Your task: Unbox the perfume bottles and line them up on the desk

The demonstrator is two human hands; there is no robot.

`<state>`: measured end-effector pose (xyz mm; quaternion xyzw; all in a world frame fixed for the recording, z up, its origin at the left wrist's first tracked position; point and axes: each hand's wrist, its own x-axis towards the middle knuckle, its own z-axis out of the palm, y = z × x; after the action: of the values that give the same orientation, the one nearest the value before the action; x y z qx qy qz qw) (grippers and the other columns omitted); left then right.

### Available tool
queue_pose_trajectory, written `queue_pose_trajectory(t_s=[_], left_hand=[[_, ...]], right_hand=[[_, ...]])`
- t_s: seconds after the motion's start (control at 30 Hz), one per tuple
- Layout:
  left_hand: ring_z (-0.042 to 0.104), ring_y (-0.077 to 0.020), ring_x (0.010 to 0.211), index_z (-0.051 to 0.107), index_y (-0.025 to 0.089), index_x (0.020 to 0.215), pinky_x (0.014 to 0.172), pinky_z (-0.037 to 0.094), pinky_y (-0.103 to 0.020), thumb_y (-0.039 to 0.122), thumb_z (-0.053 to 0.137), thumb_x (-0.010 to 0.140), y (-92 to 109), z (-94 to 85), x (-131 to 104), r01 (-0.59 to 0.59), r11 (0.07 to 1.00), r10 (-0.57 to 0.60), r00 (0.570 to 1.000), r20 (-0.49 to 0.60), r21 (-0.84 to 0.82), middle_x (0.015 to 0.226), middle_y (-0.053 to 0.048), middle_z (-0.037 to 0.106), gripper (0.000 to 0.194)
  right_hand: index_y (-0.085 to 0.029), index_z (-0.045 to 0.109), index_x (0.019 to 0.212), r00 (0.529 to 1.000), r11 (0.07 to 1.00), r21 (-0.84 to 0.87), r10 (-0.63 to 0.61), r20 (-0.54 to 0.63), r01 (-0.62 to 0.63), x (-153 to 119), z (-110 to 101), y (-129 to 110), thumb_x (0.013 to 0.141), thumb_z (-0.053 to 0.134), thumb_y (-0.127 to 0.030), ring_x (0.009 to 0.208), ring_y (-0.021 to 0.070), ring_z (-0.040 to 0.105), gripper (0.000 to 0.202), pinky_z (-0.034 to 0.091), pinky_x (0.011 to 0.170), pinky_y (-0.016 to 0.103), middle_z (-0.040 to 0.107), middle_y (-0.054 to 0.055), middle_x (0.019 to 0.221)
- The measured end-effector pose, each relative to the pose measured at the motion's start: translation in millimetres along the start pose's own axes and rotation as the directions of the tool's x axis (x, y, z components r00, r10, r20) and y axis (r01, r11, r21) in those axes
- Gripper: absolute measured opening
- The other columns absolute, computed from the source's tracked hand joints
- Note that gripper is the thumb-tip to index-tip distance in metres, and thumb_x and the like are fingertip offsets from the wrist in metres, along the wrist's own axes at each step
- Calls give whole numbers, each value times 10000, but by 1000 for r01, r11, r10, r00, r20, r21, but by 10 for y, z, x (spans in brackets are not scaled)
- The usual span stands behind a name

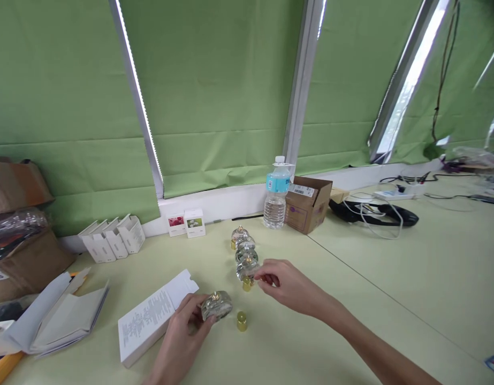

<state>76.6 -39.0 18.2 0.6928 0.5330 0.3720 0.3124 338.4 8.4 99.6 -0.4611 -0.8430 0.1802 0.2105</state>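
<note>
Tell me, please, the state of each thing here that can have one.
Held glass bottle: uncapped, in the left hand
Nearest gold cap: off, standing on the table
White carton: lying flat, end flap open
Water bottle: upright, capped
Row of glass bottles: standing
Right hand: fingers bent, beside the row
Green blinds: lowered

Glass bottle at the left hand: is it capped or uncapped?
Uncapped: the glass bottle at the left hand shows a bare gold nozzle on top, and a gold cap stands apart beside it.
</note>
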Motion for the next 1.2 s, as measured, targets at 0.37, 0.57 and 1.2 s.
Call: queue_pose_trajectory(t_s=[0.37, 0.57, 1.2], left_hand=[[610, -159, 752, 641, 221, 1051, 720, 533, -287, 342, 581, 848, 171, 274, 208, -47, 996, 48, 999, 25, -72, 990, -47, 638, 244], [623, -155, 700, 660, 185, 970, 653, 530, -266, 315, 639, 766, 231, 523, 423, 10, 985, -10, 1000, 0, -171, 888, -36, 659, 243], [683, -218, 718, 554, 164, 1038, 603, 488, -266, 600, 569, 789, 305, 643, 427, 200, 933, -175, 979, 108, -299, 694, -44, 700, 502]], right_hand=[[-211, 565, 830, 990, 989, -62, 134, 43, -131, -192, 126, 317, 833, 477, -163, 751, 180, 560, 100, 380, 631, 266, 619, 12, 787], [-200, 572, 843, 979, 983, -97, 169, 111, -159, -234, 171, 431, 781, 486, -89, 829, 195, 564, 153, 388, 671, 265, 617, 38, 852], [-186, 600, 834, 986, 991, -117, 82, 143, -65, -274, 416, 284, 837, 456, -110, 798, 199, 591, 162, 369, 658, 266, 649, 52, 866]])
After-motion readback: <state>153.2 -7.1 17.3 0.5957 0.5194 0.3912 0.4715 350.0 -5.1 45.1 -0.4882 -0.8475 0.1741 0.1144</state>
